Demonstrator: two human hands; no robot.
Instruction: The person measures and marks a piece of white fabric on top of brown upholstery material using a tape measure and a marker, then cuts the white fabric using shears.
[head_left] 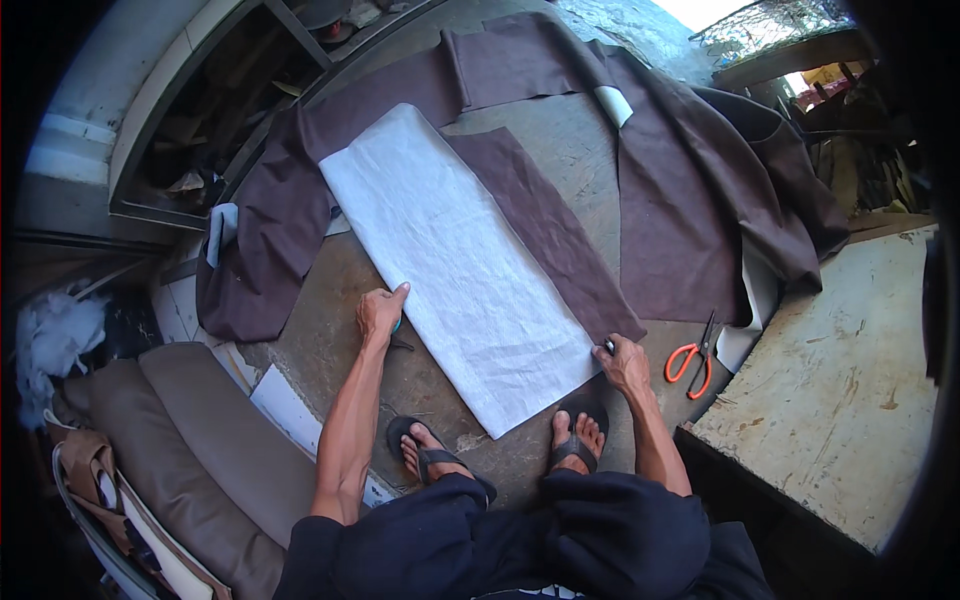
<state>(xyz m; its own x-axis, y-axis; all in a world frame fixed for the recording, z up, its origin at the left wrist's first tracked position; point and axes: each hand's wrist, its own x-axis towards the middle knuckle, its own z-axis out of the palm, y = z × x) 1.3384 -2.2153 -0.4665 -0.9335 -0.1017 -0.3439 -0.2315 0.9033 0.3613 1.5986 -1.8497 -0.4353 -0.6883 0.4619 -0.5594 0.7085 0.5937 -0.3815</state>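
Note:
A long piece of leather-like sheet (430, 240) lies on the floor with its pale, whitish backing up. Along its right side a strip of brown sheet (540, 220) shows its brown face. At the pale piece's left edge is my left hand (379, 314), fingers curled and thumb on the edge; something teal and dark under the hand is mostly hidden. My right hand (626, 364) is closed at the lower right corner, around a small pen-like thing (608, 346) with a light tip. Right of it lie scissors (692, 364) with orange handles, touched by neither hand.
Large brown sheeting (670, 210) curves over the floor at the back, left and right. A worn pale board (830, 370) stands at the right. Brown cushions (220, 440) lie at the lower left, near white stuffing (60, 335). My sandalled feet (436, 455) are close to the sheet.

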